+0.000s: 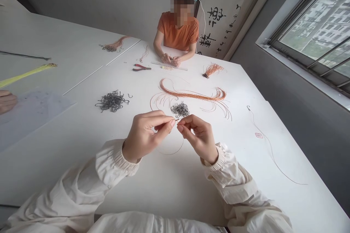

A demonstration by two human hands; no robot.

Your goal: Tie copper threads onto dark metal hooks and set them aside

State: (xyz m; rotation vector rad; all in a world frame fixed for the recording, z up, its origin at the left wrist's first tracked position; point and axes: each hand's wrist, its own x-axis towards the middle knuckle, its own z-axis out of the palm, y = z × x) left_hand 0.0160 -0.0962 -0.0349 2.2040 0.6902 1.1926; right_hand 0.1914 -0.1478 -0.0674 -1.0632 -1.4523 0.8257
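My left hand (150,133) is closed in a pinch on a small dark fish hook, mostly hidden by the fingertips. Close beside it, my right hand (198,134) pinches a thin copper-coloured line between thumb and forefinger. The fingertips of both hands nearly meet above the table. A loop of the line (172,153) curves below the hands. Just beyond them lies a small pile of dark hooks (180,109). Behind that pile stretches a bundle of orange line (191,95) with loose, curling ends.
A larger hook pile (112,101) lies left. A hook with line (248,108) and a small red-marked tag (259,135) lie right. Across the table (153,196), a person (177,29) works near red-handled pliers (140,67). Another person's hand (7,102) rests beside a plastic sheet (32,116).
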